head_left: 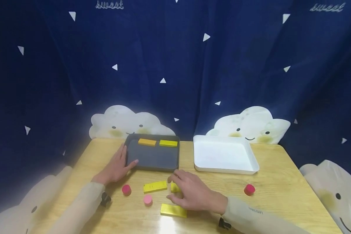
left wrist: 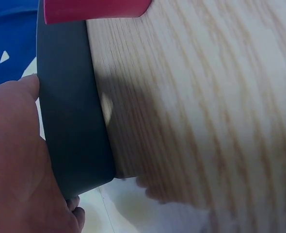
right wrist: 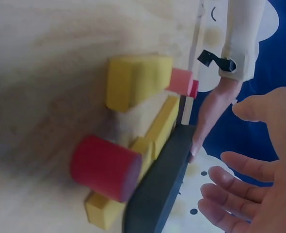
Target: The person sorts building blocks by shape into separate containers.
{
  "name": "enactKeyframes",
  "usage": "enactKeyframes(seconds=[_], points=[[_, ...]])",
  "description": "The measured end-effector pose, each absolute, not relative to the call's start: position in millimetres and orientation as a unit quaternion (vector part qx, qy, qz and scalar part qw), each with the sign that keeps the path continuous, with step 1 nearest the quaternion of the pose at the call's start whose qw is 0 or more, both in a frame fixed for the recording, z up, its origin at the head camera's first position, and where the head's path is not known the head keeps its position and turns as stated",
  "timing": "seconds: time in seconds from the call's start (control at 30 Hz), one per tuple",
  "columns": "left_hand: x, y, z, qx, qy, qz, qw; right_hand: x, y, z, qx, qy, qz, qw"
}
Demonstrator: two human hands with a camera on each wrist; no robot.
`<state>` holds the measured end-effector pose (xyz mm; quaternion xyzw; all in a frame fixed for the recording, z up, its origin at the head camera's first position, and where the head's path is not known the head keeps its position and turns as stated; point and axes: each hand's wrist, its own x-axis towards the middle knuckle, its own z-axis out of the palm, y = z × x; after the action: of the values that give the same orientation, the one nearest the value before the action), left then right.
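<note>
My left hand (head_left: 117,166) rests at the left front corner of a dark grey tray (head_left: 152,165), fingers stretched along its left side and thumb at the front rim. In the left wrist view the thumb touches the tray's wall (left wrist: 70,111). My right hand (head_left: 193,191) hovers over the table with fingers spread and bent, holding nothing. It partly covers a yellow block (head_left: 175,187) in the head view. The right wrist view shows a red cylinder (right wrist: 106,167) and another yellow block (right wrist: 104,211), both hidden under this hand in the head view.
Inside the grey tray lie an orange block (head_left: 147,142) and a yellow-green block (head_left: 168,143). A white tray (head_left: 225,171) stands to its right. Loose yellow blocks (head_left: 155,186), a pink cylinder (head_left: 148,200) and red cylinders (head_left: 249,189) are on the wooden table (head_left: 280,208).
</note>
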<state>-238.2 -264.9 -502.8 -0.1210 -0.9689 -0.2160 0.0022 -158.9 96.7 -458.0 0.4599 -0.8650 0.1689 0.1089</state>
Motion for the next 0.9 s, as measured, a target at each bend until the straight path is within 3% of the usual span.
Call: enactKeyframes(seconds=[0.9], points=[[-240.9, -262.9, -508.3, -0.116, -0.97, -0.212, -0.004, -128.6, 103.2, -490.9, 0.455, -0.876, 0.139, 0.073]])
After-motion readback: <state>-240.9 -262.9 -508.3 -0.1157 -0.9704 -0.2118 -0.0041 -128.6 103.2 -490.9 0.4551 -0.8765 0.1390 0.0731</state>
